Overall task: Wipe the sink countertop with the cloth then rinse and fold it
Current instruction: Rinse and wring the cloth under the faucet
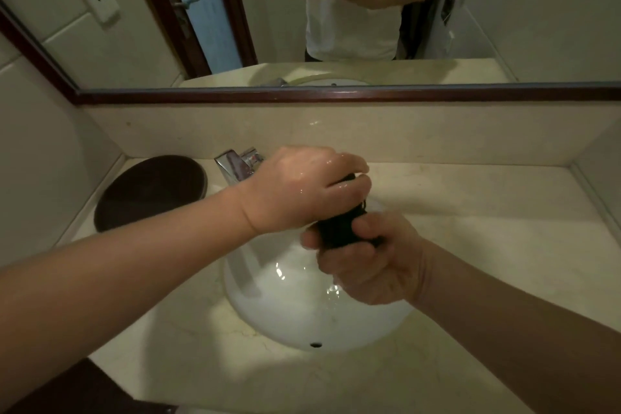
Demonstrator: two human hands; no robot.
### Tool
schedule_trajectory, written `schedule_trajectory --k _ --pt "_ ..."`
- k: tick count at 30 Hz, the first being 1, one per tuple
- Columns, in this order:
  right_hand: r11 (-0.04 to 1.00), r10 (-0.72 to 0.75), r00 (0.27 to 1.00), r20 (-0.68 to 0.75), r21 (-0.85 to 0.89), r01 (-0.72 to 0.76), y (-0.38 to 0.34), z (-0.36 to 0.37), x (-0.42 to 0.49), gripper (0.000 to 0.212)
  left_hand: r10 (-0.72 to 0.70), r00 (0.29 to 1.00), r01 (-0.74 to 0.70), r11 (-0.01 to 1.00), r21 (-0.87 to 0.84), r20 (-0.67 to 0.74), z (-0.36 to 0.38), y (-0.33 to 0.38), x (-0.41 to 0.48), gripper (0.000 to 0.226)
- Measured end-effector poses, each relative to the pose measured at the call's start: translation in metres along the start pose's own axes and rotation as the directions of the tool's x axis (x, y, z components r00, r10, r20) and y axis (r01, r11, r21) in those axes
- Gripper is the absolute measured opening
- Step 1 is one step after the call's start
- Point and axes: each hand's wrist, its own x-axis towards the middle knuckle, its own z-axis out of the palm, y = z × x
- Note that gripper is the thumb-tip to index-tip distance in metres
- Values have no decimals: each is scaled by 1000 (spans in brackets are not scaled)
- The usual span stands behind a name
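A dark cloth (pixel 339 228) is bunched into a tight roll above the white sink basin (pixel 285 309). My left hand (pixel 302 191) is wet and grips the roll's upper end from above. My right hand (pixel 373 262) grips its lower end from below. Most of the cloth is hidden inside both fists. The beige stone countertop (pixel 487 245) surrounds the basin. A chrome tap (pixel 238 165) stands behind the basin, partly hidden by my left hand; no water stream is visible.
A dark round tray (pixel 151 191) lies on the counter's back left corner. A mirror (pixel 336 10) with a dark wood frame runs along the back wall and reflects a person in a white shirt. Walls close in left and right.
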Motion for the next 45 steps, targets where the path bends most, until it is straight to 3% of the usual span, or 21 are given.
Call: schedule_trajectory --k 2,3,5,7,9,11,13,15,18,20,22,26,35,37,41,45 --pt "947 40 970 -240 -301 -113 -4 15 -1 10 203 973 -196 978 79 -110 6 -7 -12 3" --pt "862 20 906 -424 -451 -230 -6 24 0 24 233 968 -225 970 88 -92 7 -12 -15 7" --pt "692 -159 661 -734 -560 -455 -11 35 4 42 182 982 -184 982 51 41 7 -16 -18 12" --pt "534 -375 427 -823 -568 -626 -17 28 12 45 49 966 -71 994 78 253 9 -13 -18 15" --pt "356 -521 301 -799 -523 -774 -24 13 22 38 -160 856 61 976 211 492 15 -9 -14 13" --pt "254 -610 228 -759 -459 -852 -30 -5 28 37 -279 782 184 958 221 558 21 -7 -10 14" --pt "190 -670 215 -711 -443 -876 -35 -21 31 30 -325 742 260 946 196 586 31 -11 -10 19" --pt "170 -715 195 -672 -437 -883 -37 -31 34 8 -362 691 328 928 175 626 42 -18 -11 20" --pt "125 -720 172 -673 -369 -921 -43 -42 38 27 -401 627 364 909 204 667 53 -25 -12 19" --pt "35 -741 206 -639 -343 -939 -44 -49 40 28 -438 601 378 893 245 669 61 -27 -13 20" --pt "7 -778 185 -600 -302 -953 -46 -58 37 22 -467 578 403 876 264 669 68 -25 -12 21" --pt "29 -847 104 -522 -240 -970 -42 -70 31 19 -460 589 408 879 247 665 80 -21 -12 21" --pt "-5 -852 138 -505 -256 -967 -35 -87 30 6 -439 601 443 879 178 668 87 -21 -26 11" --pt "-15 -843 182 -506 -315 -949 -33 -83 25 10 -439 578 484 863 144 688 91 -21 -30 10" --pt "11 -796 262 -546 -444 -896 -34 -74 17 23 -482 584 663 748 -41 653 99 -21 -51 11" --pt "249 -785 268 -558 -682 -688 -26 -64 12 27 -571 543 837 423 -347 616 98 -11 -74 40"
